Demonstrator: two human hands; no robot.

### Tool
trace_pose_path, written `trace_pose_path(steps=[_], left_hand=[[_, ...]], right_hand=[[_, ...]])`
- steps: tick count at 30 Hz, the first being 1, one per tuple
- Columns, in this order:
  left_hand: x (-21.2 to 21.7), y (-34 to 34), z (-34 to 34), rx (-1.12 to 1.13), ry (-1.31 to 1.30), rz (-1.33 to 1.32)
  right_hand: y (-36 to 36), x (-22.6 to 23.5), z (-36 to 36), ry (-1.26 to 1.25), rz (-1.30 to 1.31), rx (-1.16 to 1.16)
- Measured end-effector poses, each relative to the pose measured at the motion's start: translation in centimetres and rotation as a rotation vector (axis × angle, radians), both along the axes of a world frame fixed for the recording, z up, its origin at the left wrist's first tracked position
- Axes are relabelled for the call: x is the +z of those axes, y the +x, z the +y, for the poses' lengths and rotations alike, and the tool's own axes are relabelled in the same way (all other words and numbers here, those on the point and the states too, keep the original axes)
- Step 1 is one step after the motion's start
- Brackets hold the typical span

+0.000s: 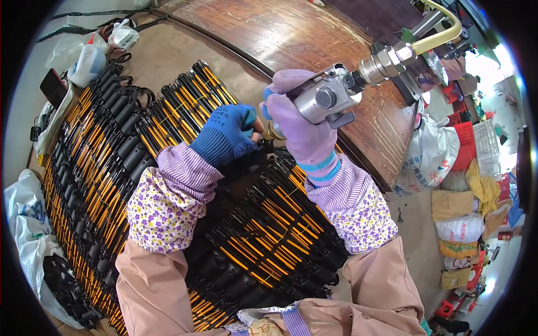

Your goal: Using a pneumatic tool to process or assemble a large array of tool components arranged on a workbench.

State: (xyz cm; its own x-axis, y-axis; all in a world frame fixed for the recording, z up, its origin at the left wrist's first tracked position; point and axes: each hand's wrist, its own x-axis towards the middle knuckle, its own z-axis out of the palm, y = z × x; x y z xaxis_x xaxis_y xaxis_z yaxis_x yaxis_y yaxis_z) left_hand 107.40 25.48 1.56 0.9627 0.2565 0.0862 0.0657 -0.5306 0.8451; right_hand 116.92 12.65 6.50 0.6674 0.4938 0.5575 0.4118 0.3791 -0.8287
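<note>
My right hand point(300, 120), in a lilac glove, is wrapped round a silver air-powered tool point(330, 98) with a brass hose fitting. The tool's nose points left, toward my left hand point(226, 134). That hand wears a blue glove with bare fingertips showing and is closed just beside the nose; what it grips is hidden. Beneath both hands lie rows of slim orange-and-black rods with black handles, which look like folded umbrella frames point(274, 218). More of these frames point(190, 101) lie beyond my left hand.
A worn brown wooden table point(269, 28) stands ahead. At the left are a white bottle with a red tip point(88, 63), a dark phone point(53, 88) and plastic bags point(27, 210). A yellowish air hose point(443, 35) curves up right. Sacks point(459, 228) lie at the right.
</note>
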Motion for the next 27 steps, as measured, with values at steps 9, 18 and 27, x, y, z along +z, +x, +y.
trace_pose_path(steps=[9, 18, 27], left_hand=[[0.0, 1.1, 1.3, 0.044, -0.016, 0.077], [-1.2, 1.2, 1.3, 0.086, 0.014, 0.064], [-0.8, 0.7, 1.2, 0.116, 0.090, 0.101]], right_hand=[[-0.4, -0.5, 0.4, 0.015, -0.020, 0.055], [-1.4, -0.8, 0.7, -0.004, 0.013, 0.062], [-2.4, -0.9, 1.1, -0.059, 0.066, -0.005]])
